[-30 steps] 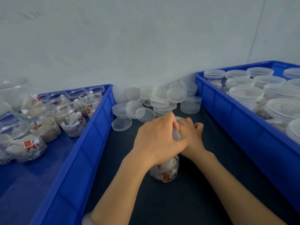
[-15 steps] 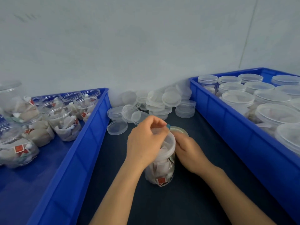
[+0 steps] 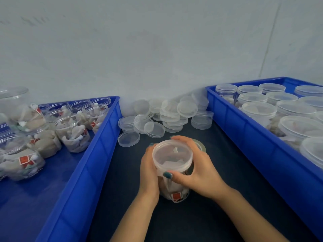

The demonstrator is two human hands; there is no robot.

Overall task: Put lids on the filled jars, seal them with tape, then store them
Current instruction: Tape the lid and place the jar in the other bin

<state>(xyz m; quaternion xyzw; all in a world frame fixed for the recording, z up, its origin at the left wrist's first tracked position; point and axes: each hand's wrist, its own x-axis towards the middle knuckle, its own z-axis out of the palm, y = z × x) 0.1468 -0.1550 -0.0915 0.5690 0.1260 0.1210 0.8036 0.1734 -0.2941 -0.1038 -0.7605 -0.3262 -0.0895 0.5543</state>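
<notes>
The lidded jar [image 3: 172, 159] stands upright just in front of the loose lids [image 3: 167, 116]; the left hand [image 3: 148, 172], pinching above its lid a moment ago, now wraps its side; the right hand [image 3: 202, 173] grips the opposite side, fingers curled

Two bare forearms, left hand [image 3: 148, 170] and right hand [image 3: 201, 173], dark teal nail polish.

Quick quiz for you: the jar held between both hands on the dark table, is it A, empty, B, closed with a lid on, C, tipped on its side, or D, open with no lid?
B: the jar stands upright with a translucent lid seated on its mouth, while the left hand and right hand grip its sides; packets show inside.
</notes>
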